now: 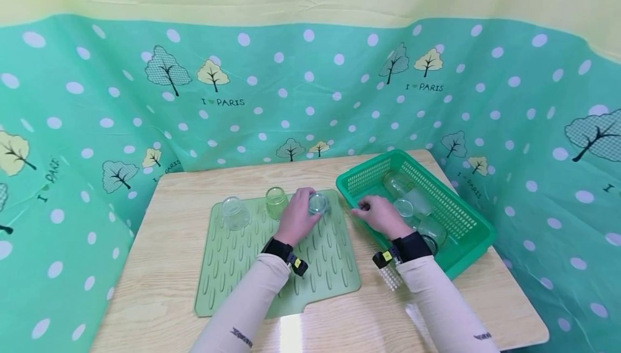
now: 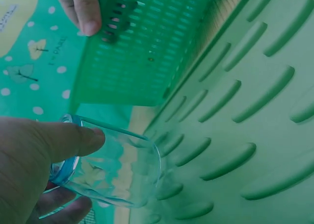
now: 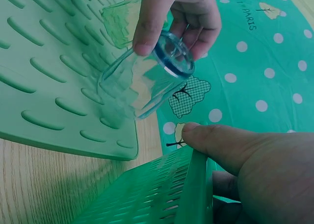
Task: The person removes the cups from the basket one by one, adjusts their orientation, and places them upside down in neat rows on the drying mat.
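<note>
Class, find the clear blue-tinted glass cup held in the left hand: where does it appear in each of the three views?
Head: the clear blue-tinted glass cup is at centre, over the far right of the green ridged mat.
Left wrist: lower left, gripped by the left hand.
Right wrist: upper centre.
Shared landmark: the green plastic basket, at that cup's right in the head view.

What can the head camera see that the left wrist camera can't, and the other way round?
Only the head view shows the two glasses standing upside down on the mat, one clear and one green, and the glasses inside the basket. Only the left wrist view shows the thumb pressed against the blue-tinted glass near its blue base. Both show the left hand gripping that glass, the ridged green mat, the green basket and the right hand on its rim.
</note>
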Demonstrator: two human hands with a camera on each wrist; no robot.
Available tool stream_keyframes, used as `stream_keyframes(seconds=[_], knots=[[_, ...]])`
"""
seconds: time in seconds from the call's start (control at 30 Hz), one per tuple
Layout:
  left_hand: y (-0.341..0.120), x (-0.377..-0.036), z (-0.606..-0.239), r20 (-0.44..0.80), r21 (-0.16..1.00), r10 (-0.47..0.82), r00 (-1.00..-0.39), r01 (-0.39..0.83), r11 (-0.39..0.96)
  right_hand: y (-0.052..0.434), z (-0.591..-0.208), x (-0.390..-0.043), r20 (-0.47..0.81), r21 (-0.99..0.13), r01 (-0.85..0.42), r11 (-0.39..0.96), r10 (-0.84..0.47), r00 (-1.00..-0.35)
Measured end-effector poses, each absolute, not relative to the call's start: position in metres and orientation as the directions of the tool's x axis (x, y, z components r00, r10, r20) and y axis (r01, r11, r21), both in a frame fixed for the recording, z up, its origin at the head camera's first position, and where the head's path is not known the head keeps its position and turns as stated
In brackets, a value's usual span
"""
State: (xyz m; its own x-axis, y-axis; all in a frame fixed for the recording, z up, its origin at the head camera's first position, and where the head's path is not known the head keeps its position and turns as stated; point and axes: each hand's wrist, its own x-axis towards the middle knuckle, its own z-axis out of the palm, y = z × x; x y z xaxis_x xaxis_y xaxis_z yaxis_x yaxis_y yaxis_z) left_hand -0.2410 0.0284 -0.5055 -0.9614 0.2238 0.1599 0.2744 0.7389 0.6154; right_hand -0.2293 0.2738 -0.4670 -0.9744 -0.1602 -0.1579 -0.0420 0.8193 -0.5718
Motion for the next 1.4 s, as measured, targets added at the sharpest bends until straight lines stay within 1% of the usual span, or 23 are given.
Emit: stream_keyframes(seconds=[0.23, 0.43, 0.73, 0.97, 1.03, 1.13, 1.2, 1.27, 1.33, 1.4], knots=[[0.034, -0.246, -0.509, 0.166, 0.613, 0.2, -0.966, 0.26, 0.746, 0.273, -0.464, -0.228, -0.155, -0.57, -0.042, 0.821, -0.157, -0.975], [0.039, -0.255, -0.51, 0.164, 0.604, 0.219, -0.962, 0.273, 0.748, 0.273, -0.463, -0.228, -0.15, -0.555, -0.044, 0.83, -0.152, -0.977], [0.036, -0.265, -0.514, 0.088, 0.591, 0.209, -0.974, 0.22, 0.776, 0.273, -0.47, -0.222, -0.176, -0.605, -0.005, 0.796, -0.14, -0.974], [0.036, -0.269, -0.51, 0.046, 0.598, 0.197, -0.979, 0.185, 0.78, 0.274, -0.468, -0.223, -0.178, -0.61, -0.001, 0.793, -0.138, -0.974], [0.036, -0.27, -0.509, 0.051, 0.606, 0.187, -0.981, 0.179, 0.775, 0.274, -0.466, -0.224, -0.146, -0.595, -0.021, 0.803, -0.133, -0.98], [0.034, -0.269, -0.509, 0.052, 0.618, 0.173, -0.984, 0.168, 0.768, 0.278, -0.461, -0.221, -0.053, -0.572, -0.063, 0.818, -0.113, -0.992], [0.032, -0.265, -0.511, 0.048, 0.628, 0.166, -0.985, 0.159, 0.762, 0.284, -0.457, -0.218, 0.02, -0.528, -0.089, 0.845, -0.092, -0.996], [0.029, -0.26, -0.511, 0.039, 0.646, 0.163, -0.986, 0.149, 0.748, 0.294, -0.453, -0.214, 0.069, -0.465, -0.089, 0.881, -0.064, -0.996], [0.024, -0.253, -0.509, 0.046, 0.666, 0.164, -0.985, 0.152, 0.73, 0.306, -0.451, -0.212, 0.07, -0.387, -0.065, 0.92, -0.041, -0.997], [0.015, -0.243, -0.501, 0.063, 0.691, 0.165, -0.984, 0.162, 0.705, 0.317, -0.449, -0.209, 0.019, -0.326, -0.034, 0.945, -0.03, -0.999]])
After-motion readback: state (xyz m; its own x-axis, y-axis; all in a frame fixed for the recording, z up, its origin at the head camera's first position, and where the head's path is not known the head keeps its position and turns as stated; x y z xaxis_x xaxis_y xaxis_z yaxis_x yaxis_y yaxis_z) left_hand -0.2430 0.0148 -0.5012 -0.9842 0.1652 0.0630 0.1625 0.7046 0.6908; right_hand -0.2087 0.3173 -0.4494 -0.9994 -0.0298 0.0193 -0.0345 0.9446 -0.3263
